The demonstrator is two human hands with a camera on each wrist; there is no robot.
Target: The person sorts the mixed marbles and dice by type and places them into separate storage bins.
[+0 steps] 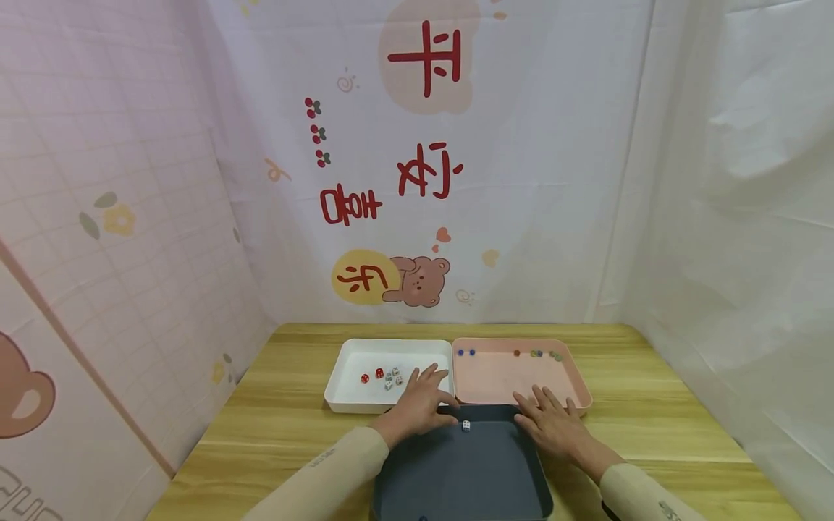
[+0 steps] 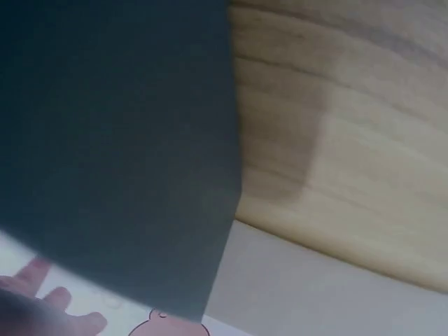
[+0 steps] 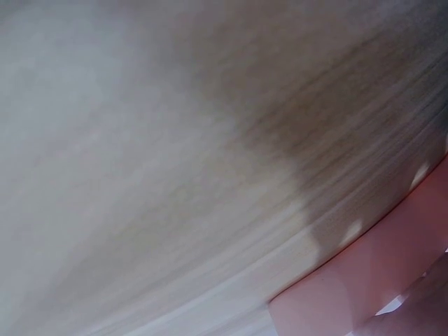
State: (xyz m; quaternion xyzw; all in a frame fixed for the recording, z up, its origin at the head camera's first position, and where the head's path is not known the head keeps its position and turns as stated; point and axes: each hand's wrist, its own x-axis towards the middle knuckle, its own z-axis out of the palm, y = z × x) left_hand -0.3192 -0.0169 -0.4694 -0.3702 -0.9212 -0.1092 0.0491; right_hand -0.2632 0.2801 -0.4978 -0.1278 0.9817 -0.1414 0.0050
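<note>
In the head view, a dark grey tray (image 1: 469,477) lies closest to the person, with a white die (image 1: 465,425) near its far wall. My left hand (image 1: 420,405) hovers over the tray's far left corner, its fingers spread above the edge of a white tray (image 1: 348,401). Its thumb points toward the die, with a small gap between. On the other side, my right hand (image 1: 550,423) has its fingers extended at the near edge of a pink tray (image 1: 502,383), beside the dark tray's far right corner. Neither hand visibly holds anything.
Red dice (image 1: 379,373) and several white dice (image 1: 389,385) lie in the white tray. Small blue beads (image 1: 472,352), an orange bead (image 1: 517,353) and several yellowish ones line the pink tray's far side. A blue bead (image 1: 423,518) sits at the dark tray's near edge. White cloth surrounds the wooden table (image 1: 260,427).
</note>
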